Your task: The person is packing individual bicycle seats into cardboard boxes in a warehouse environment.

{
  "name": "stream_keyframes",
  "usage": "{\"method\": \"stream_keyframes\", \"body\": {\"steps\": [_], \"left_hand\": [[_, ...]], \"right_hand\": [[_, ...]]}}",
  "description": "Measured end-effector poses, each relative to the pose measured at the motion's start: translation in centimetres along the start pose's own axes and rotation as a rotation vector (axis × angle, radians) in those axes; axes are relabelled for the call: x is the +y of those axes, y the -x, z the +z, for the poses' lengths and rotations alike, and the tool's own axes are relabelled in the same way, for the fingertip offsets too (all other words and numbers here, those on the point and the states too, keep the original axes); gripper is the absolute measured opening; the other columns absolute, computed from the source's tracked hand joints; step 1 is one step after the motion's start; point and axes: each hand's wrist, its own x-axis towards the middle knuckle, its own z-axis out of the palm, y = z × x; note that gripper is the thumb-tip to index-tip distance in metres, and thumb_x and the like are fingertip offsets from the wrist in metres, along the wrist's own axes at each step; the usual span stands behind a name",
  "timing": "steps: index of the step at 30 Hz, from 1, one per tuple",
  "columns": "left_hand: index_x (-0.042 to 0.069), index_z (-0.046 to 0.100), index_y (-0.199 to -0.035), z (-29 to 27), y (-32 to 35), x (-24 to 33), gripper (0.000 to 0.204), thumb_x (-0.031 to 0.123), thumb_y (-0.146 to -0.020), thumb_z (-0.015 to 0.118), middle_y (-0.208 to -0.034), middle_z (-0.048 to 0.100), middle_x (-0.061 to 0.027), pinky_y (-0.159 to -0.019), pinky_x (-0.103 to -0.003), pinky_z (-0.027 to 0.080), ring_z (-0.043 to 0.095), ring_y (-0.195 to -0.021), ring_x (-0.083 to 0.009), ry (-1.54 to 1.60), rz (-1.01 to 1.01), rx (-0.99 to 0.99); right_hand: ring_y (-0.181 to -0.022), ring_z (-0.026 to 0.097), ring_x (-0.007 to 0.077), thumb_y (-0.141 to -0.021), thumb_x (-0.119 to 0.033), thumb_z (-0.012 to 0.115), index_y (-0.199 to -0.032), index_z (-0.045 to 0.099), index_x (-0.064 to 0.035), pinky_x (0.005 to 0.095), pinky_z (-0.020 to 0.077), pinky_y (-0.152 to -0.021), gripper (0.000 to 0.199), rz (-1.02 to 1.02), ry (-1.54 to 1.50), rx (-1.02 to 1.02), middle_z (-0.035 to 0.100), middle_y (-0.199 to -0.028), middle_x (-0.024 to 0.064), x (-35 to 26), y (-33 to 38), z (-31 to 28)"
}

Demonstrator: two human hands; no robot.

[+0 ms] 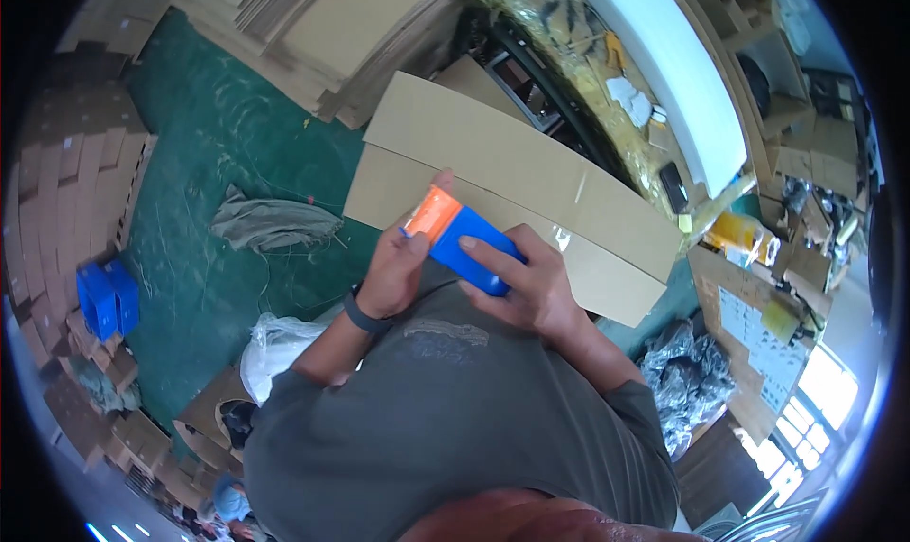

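Observation:
A blue block-shaped thing with an orange end (469, 251) is held in both hands in front of my chest, tilted down to the right. My left hand (396, 269) is closed around its orange end, with the thumb pressed on its near side. My right hand (534, 281) grips the blue part, its index finger lying along the top. What kind of thing it is I cannot make out. Beneath and beyond it lies a long closed cardboard box (502, 177), with a shiny patch near its centre seam.
A cluttered bench (630, 115) with a dark phone (674, 187) stands at the far right. Grey cloth (275, 221) lies on the green floor. Cardboard stacks (71, 191) and blue bins (106, 298) are at left. Clear plastic (687, 371) is heaped at right.

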Motion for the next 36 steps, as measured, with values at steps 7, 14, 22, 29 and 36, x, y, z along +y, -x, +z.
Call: {"method": "stream_keyframes", "body": {"steps": [7,14,22,29,36], "left_hand": [[-0.008,0.055,-0.148,-19.3,-10.3,0.5,0.061,0.035,-0.105,0.067,-0.160,0.049,-0.0206,-0.126,-0.037,0.029,0.041,-0.153,-0.0250,-0.338,0.259,0.544],[-0.004,0.072,-0.123,-32.7,-12.9,-11.6,0.059,0.050,-0.108,0.052,-0.127,0.072,-0.0268,-0.099,-0.047,0.052,0.066,-0.122,-0.0429,-1.360,-0.201,0.620],[0.005,0.079,-0.114,-15.4,-16.3,-9.3,0.094,0.076,-0.103,0.019,-0.114,0.073,-0.0296,-0.096,-0.058,0.053,0.068,-0.113,-0.0488,-1.642,-0.377,0.885],[-0.010,0.049,-0.147,-1.5,-17.1,-18.1,0.068,0.039,-0.101,0.058,-0.155,0.050,-0.0289,-0.119,-0.059,0.034,0.045,-0.146,-0.0425,-2.251,0.166,0.952],[-0.004,0.030,-0.162,23.6,-12.5,-39.1,0.093,0.057,-0.097,0.058,-0.171,0.025,-0.0258,-0.130,-0.059,0.010,0.018,-0.161,-0.0392,-1.911,0.217,0.192]], "right_hand": [[-0.080,0.067,0.0320,-0.081,-0.028,0.084,-0.128,0.073,-0.0215,0.0438,0.0578,-0.071,0.048,-0.007,0.314,-0.224,0.060,-0.091,0.0118,9.6,-3.6,4.0],[-0.088,0.069,0.0331,-0.084,-0.033,0.080,-0.119,0.078,-0.0194,0.0447,0.0591,-0.079,0.038,0.059,0.326,-0.357,0.063,-0.097,0.0128,11.6,-5.7,6.5],[-0.087,0.069,0.0324,-0.079,-0.027,0.082,-0.118,0.078,-0.0190,0.0453,0.0580,-0.078,0.040,0.328,0.350,-0.375,0.064,-0.092,0.0107,17.6,13.7,-11.8],[-0.085,0.071,0.0326,-0.079,-0.026,0.079,-0.108,0.078,-0.0166,0.0458,0.0589,-0.076,0.031,0.341,0.455,-0.429,0.064,-0.092,0.0114,22.6,25.8,-22.1],[-0.093,0.069,0.0322,-0.077,-0.025,0.083,-0.117,0.078,-0.0219,0.0444,0.0582,-0.078,0.041,0.361,0.462,-0.468,0.065,-0.097,0.0099,26.3,36.3,-30.9]]}}
